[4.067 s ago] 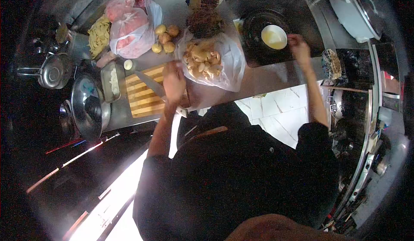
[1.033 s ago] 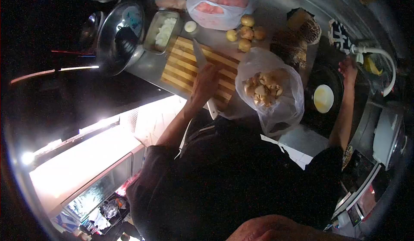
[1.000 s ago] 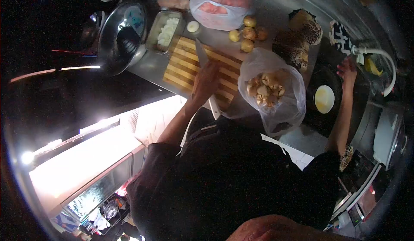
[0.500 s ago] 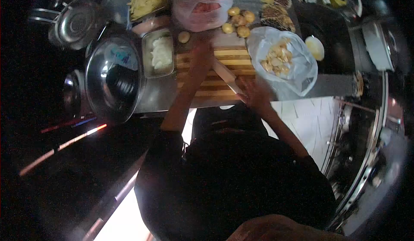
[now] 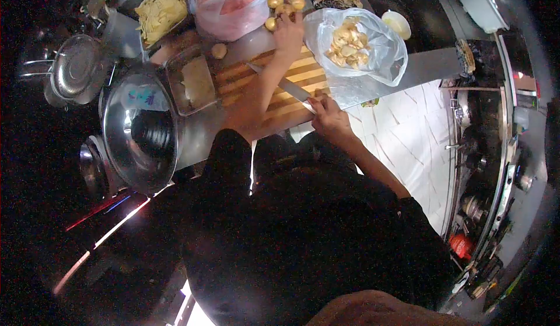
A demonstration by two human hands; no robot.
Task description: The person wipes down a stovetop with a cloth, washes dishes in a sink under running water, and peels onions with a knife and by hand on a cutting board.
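Observation:
My left hand (image 5: 288, 33) reaches across the striped wooden cutting board (image 5: 239, 79) to a cluster of small round potatoes (image 5: 296, 3) on the metal counter. Its fingers are apart and touch or hover right at the potatoes; I cannot make out a firm hold. In my right hand (image 5: 331, 119), at the board's near right edge, is the handle of a knife (image 5: 294, 89). The blade slants away to the left, low over the board, and passes behind my left forearm. One potato (image 5: 219, 51) lies alone beyond the board's far left corner.
A white plastic bag (image 5: 388, 63) holding pale brownish pieces lies open at right. Left of the board stand a clear rectangular container (image 5: 192, 84) and a large steel bowl (image 5: 140, 133). Behind are a bag of red-pink contents (image 5: 233, 11) and a tray of yellow strips (image 5: 161, 12).
My left hand has moved from the board, near the blade, out to the potatoes. My right hand keeps the knife over the board. The whole view has swung round with my head.

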